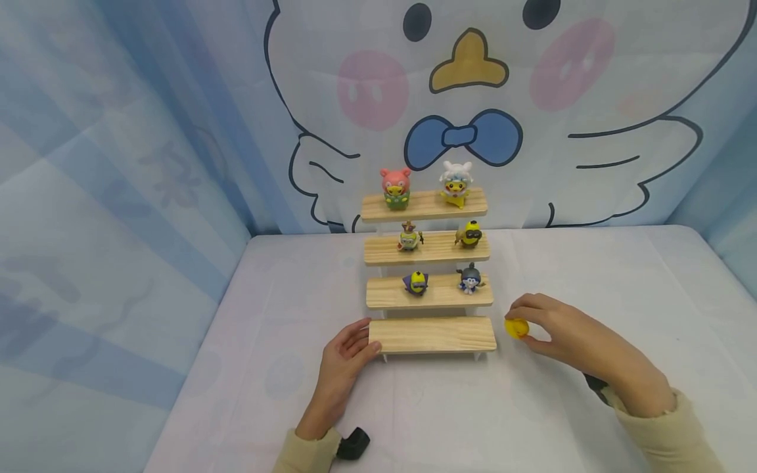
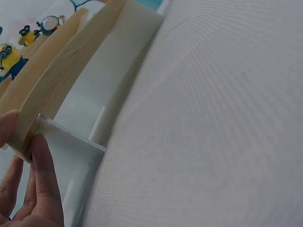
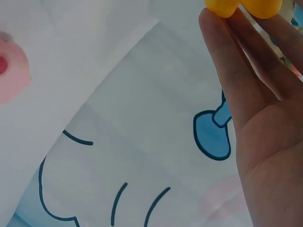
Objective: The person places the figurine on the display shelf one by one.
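Observation:
A four-tier display stand with pale wooden shelves (image 1: 433, 334) stands on the white-covered table. My left hand (image 1: 345, 364) grips the left end of the lowest shelf; in the left wrist view its fingers (image 2: 45, 170) hold the wooden edge (image 2: 61, 75) from both sides. Just right of that shelf, apart from it, my right hand (image 1: 568, 335) pinches a small, rounded yellow toy (image 1: 517, 328). The right wrist view cuts off this yellow toy (image 3: 222, 5) at the top, so its kind is unclear.
Small figures fill the upper tiers in pairs: a pink-hooded figure (image 1: 395, 189) and a white-hooded one (image 1: 456, 185) on top, several minion-like figures (image 1: 470, 234) below. A backdrop (image 1: 367, 157) printed with a large bird hangs right behind the table. Clear supports (image 2: 71, 142) carry the shelves.

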A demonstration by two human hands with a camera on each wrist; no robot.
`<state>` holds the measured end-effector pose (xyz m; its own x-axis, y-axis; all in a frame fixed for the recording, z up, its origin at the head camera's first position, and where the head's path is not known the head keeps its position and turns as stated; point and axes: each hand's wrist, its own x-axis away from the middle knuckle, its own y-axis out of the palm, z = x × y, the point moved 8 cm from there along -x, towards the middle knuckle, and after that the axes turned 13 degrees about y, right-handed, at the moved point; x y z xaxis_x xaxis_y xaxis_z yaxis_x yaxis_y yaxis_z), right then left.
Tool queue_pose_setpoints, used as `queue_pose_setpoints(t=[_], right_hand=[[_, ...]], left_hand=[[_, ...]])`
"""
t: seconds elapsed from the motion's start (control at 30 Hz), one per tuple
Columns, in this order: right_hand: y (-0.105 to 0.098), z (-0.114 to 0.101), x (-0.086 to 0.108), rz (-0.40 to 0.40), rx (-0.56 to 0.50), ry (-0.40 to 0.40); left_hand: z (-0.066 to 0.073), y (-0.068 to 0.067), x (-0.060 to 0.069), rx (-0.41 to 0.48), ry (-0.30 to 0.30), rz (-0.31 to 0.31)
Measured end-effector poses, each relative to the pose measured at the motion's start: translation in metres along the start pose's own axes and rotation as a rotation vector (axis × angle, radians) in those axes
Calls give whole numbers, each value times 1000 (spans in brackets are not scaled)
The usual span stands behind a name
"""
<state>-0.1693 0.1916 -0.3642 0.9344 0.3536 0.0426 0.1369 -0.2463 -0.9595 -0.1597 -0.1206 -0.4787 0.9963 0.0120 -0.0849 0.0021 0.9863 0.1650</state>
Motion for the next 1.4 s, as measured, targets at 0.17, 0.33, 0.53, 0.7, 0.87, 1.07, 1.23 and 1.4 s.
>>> queue_pose_setpoints(t=[0.17, 0.33, 0.53, 0.7, 0.87, 1.07, 1.23, 1.4], right_hand=[[-2, -8, -1, 3, -3, -14], [-2, -19, -2, 12, -2, -54], [-2, -34, -5, 31, -1, -113], [-2, -45, -6, 32, 0, -148], [0, -59, -8, 49, -10, -207], [4, -74, -11, 35, -39, -253], [4, -83, -14, 55, -45, -297], [6, -90, -18, 60, -47, -317]], left_hand=[[1, 1, 0, 3, 4, -5], [0, 1, 0, 2, 2, -3], [0, 0, 1, 3, 0, 4], [0, 0, 1, 4, 0, 0], [1, -1, 1, -1, 2, 0], [2, -1, 1, -17, 3, -3], [1, -2, 1, -16, 1, -3], [1, -2, 0, -12, 3, -1]])
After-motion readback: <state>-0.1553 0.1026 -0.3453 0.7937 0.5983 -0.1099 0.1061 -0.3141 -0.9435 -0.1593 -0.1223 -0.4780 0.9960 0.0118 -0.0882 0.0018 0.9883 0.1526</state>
